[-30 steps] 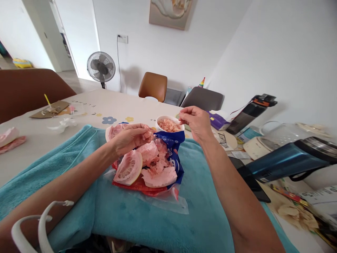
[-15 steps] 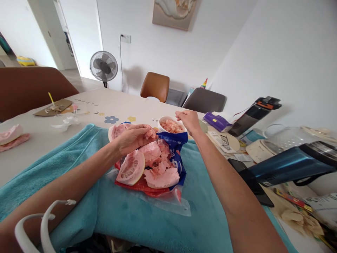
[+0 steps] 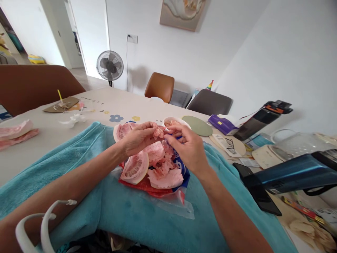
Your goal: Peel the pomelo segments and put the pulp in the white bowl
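Observation:
My left hand is closed round a small pink piece of pomelo flesh, held above a heap of pomelo peels. My right hand meets it from the right, with thumb and fingers pinched on the same piece. The peels lie on a red and blue plastic bag spread on a turquoise towel. Just behind the hands stands a white bowl with pink flesh in it, partly hidden by my fingers.
More pink peel lies at the table's left edge. A green round mat, purple pack, glasses, a black phone and a blue bottle crowd the right. Brown chairs and a fan stand behind the table.
My right hand has come back from over the bowl to the left hand and pinched the piece it holds. The left hand stayed above the peels.

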{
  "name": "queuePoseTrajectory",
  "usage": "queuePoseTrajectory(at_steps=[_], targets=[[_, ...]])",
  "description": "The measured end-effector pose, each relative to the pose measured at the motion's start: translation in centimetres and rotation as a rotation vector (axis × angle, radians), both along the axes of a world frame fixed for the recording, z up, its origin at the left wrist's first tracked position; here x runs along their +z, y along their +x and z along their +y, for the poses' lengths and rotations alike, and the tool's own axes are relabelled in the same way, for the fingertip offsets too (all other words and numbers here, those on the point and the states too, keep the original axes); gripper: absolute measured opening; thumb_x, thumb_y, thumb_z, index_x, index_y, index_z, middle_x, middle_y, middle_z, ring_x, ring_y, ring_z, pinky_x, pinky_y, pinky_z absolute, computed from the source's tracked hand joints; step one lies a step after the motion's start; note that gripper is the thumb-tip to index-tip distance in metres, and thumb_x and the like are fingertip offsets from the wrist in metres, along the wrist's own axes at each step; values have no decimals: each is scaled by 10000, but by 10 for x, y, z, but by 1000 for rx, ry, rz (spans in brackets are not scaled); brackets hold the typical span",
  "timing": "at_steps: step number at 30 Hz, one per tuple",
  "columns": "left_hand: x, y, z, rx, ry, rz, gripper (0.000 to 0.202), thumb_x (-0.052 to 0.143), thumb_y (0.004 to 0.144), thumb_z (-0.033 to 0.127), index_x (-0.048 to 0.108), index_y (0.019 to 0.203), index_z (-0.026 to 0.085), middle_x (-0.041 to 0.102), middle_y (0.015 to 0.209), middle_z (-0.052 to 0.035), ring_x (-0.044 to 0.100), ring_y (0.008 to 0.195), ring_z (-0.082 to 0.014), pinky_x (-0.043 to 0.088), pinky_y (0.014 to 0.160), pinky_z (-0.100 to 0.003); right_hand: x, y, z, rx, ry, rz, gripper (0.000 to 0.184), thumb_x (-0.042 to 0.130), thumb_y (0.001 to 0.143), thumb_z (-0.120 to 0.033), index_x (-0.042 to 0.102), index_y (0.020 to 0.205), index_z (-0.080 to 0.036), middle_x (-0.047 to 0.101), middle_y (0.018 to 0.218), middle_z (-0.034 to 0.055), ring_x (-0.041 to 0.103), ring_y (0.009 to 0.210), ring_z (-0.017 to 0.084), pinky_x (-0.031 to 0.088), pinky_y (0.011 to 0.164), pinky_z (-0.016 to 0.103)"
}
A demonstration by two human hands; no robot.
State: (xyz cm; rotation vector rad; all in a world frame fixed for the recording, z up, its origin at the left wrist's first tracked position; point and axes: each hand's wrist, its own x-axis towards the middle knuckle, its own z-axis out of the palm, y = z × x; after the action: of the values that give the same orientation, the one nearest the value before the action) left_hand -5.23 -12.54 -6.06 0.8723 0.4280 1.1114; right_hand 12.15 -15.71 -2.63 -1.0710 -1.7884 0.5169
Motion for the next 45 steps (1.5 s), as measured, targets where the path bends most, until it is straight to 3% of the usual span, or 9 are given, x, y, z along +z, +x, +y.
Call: queuePoseTrajectory(at_steps=[3, 6, 10, 19, 25, 27, 29, 33, 45], targets=[[0, 1, -2, 37, 42, 19, 70, 670, 820, 190, 620, 785, 156, 589, 707, 3, 561, 665, -73, 487, 678, -196, -16, -10, -1, 56, -72, 45, 212, 695, 770, -296, 624, 961, -240, 697, 917, 15, 644, 792, 167, 501, 665, 286], [0, 2, -4, 53, 103, 44, 67, 669, 824, 200, 614, 802, 169, 580, 727, 10, 565, 705, -82, 486, 726, -217, -22, -14, 3, 65, -110, 135, 164, 670, 798, -315, 589, 913, -232, 687, 876, 6, 636, 754, 152, 508, 671, 284], [0, 2, -6, 47, 154, 94, 86, 670, 832, 242, 604, 836, 185, 597, 755, 14, 573, 728, -92, 494, 779, -260, -21, -12, 3, 52, -97, 144, 83, 634, 823, -281, 602, 878, -228, 675, 842, -4, 628, 721, 143, 518, 683, 289], [3, 1, -5, 148, 162, 121, 98, 689, 805, 230, 624, 803, 156, 640, 822, -12, 530, 616, -62, 433, 603, -206, -19, -4, 3, -59, 34, 19, 41, 615, 819, -234, 643, 846, -219, 686, 874, 10, 651, 799, 165, 507, 752, 297], [10, -8, 1, 209, 190, 62, 76, 671, 801, 163, 621, 749, 140, 573, 619, 21, 528, 590, -55, 479, 819, -244, -20, -2, 7, -64, -36, 134, 63, 648, 791, -263, 651, 813, -204, 677, 741, -16, 626, 624, 128, 523, 615, 261], [11, -11, 3, 215, 184, 51, 78, 673, 792, 154, 617, 739, 137, 591, 647, 12, 528, 592, -51, 482, 794, -229, -20, -2, 7, -16, -112, 207, 82, 662, 782, -272, 657, 817, -199, 666, 681, -26, 623, 577, 121, 533, 584, 258], [12, -12, 2, 231, 168, 75, 70, 688, 763, 138, 619, 757, 140, 640, 759, -7, 501, 557, -35, 472, 659, -197, -19, -3, 7, 44, -185, 281, 96, 674, 777, -274, 669, 832, -196, 666, 651, -28, 635, 580, 123, 551, 588, 262], [13, -10, -3, 248, 121, 184, 67, 677, 757, 153, 614, 780, 147, 633, 742, -7, 387, 459, -13, 276, 402, -145, -17, -4, 5, 142, -299, 425, 126, 707, 759, -257, 677, 862, -191, 675, 645, -27, 645, 597, 121, 580, 610, 279], [9, -5, -8, 179, 176, 314, 95, 652, 812, 248, 637, 827, 155, 489, 526, 49, 318, 402, -16, 212, 376, -138, -8, 1, 3, 443, -606, 636, 137, 706, 766, -212, 719, 897, -174, 731, 897, 38, 655, 659, 106, 600, 612, 269]])
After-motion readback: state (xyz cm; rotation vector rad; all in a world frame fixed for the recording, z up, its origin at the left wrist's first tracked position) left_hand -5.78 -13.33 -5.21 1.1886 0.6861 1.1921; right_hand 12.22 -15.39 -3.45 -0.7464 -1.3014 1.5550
